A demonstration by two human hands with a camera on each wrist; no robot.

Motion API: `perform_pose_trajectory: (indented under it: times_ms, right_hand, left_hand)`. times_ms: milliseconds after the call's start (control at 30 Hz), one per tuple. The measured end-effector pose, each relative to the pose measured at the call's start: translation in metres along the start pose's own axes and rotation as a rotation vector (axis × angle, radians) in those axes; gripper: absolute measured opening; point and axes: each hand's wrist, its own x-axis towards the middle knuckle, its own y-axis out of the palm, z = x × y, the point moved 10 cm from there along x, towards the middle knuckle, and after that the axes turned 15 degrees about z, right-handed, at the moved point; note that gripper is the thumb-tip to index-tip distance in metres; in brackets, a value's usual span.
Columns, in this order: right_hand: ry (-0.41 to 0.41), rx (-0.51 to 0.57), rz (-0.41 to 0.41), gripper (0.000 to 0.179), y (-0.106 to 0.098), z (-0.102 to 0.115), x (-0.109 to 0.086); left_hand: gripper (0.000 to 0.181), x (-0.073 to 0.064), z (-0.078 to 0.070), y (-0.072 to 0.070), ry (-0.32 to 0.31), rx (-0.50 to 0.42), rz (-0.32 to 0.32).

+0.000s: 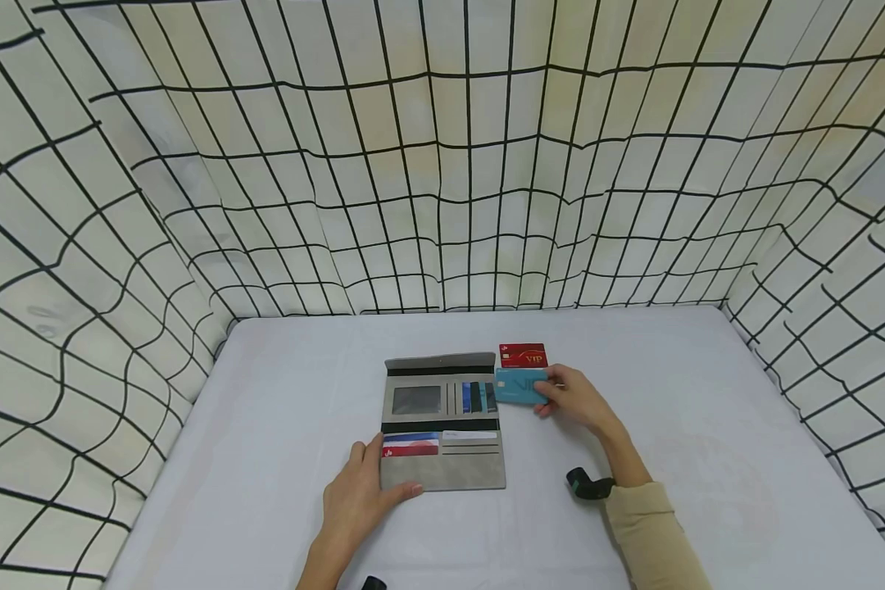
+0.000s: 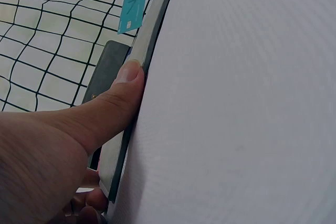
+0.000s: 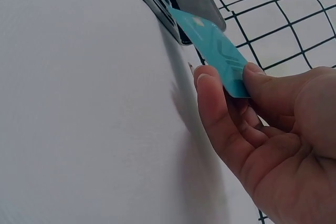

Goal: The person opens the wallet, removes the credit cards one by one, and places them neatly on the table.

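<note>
A grey wallet (image 1: 442, 474) lies unfolded on the table, with cards in several of its slots. My left hand (image 1: 359, 496) grips its near left corner, the thumb (image 2: 123, 85) along the front edge and the other fingers at the left side. Between thumb and fingers, my right hand (image 1: 578, 399) pinches a teal card (image 3: 218, 51) by its right end. The card's other end overlaps the wallet's right edge by the upper card slots in the head view. Just behind the teal card, a red card (image 1: 524, 355) marked VIP shows beside the wallet's upper right corner.
A white cloth covers the table (image 1: 280, 385). White walls with a black grid (image 1: 468, 147) stand at the back and both sides. A black wrist camera (image 1: 588, 485) sits on the right wrist, at the cuff of a beige sleeve (image 1: 649, 524).
</note>
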Motion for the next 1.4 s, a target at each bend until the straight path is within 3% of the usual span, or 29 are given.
perform_pose_trajectory:
  times_ms: [633, 967, 1400]
  right_hand:
    - [0.064, -0.029, -0.089, 0.044, -0.012, -0.013, -0.001]
    - [0.149, -0.152, -0.176, 0.052, -0.018, -0.014, -0.004]
    - [0.155, -0.232, -0.287, 0.046, -0.022, -0.007, -0.009]
  left_hand:
    - [0.106, -0.001, -0.002, -0.001, -0.001, -0.001, -0.003]
    - [0.105, 0.000, 0.000, 0.000, 0.001, 0.003, -0.006]
    - [0.105, -0.001, -0.002, -0.001, 0.002, 0.015, -0.012]
